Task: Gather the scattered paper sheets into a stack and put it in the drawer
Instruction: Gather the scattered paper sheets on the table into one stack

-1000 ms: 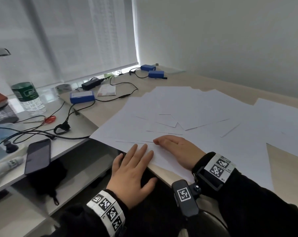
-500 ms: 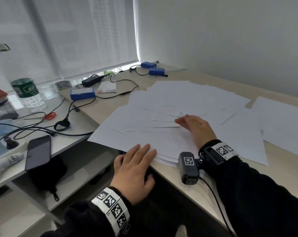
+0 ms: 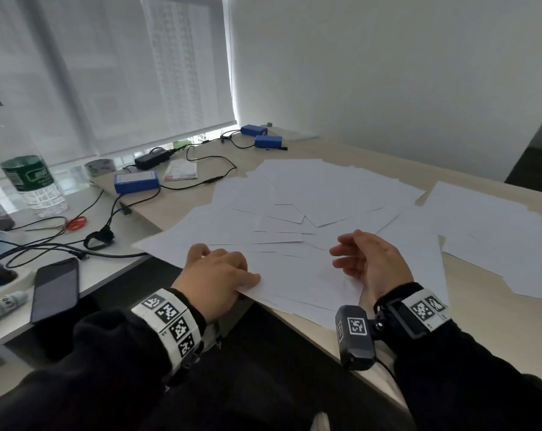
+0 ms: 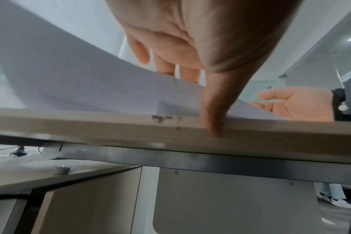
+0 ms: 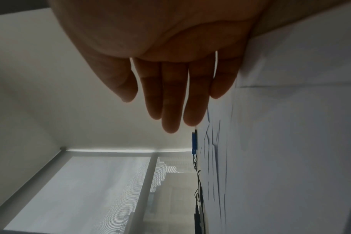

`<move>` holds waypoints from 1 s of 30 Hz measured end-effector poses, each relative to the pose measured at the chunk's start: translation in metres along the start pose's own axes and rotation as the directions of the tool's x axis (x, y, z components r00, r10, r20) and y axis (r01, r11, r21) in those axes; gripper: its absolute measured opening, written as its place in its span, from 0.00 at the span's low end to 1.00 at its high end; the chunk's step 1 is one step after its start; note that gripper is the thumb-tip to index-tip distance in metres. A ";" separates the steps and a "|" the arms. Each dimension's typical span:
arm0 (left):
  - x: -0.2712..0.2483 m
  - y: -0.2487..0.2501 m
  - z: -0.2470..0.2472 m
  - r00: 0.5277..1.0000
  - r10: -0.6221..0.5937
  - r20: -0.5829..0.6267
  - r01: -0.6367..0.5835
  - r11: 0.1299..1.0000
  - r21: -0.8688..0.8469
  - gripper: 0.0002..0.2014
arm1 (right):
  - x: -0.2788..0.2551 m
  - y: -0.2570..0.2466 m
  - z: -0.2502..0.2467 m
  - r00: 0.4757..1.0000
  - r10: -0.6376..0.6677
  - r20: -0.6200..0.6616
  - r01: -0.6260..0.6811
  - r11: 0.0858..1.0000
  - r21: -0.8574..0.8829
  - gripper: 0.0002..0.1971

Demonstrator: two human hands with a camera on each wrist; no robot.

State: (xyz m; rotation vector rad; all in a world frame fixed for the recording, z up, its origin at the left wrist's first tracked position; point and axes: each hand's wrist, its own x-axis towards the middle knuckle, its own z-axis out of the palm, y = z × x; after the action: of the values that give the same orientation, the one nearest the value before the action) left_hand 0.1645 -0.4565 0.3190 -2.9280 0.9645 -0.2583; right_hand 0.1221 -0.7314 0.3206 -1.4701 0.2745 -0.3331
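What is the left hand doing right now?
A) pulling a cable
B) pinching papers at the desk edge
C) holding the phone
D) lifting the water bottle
B: the left hand has its fingers on top of the paper sheets and its thumb below them at the desk edge, lifting them.

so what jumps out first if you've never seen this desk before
A wide mess of white paper sheets overlapping across the wooden desk. At its near edge the left hand pinches a few sheets while the right hand hovers open beside it. To the left lie tangled black cables and a dark phone.
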 end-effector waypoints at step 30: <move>0.085 0.002 -0.105 0.915 -0.084 -0.396 0.134 0.986 0.101 0.14 | -0.022 -0.013 -0.058 0.911 -0.059 -0.408 0.083 0.996 0.041 0.11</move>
State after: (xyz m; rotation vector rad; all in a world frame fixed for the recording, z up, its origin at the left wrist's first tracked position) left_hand 0.2129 -0.5077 0.4340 -2.8700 0.7798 -0.9042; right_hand 0.0795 -0.7777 0.3279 -1.3467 0.5420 -0.7042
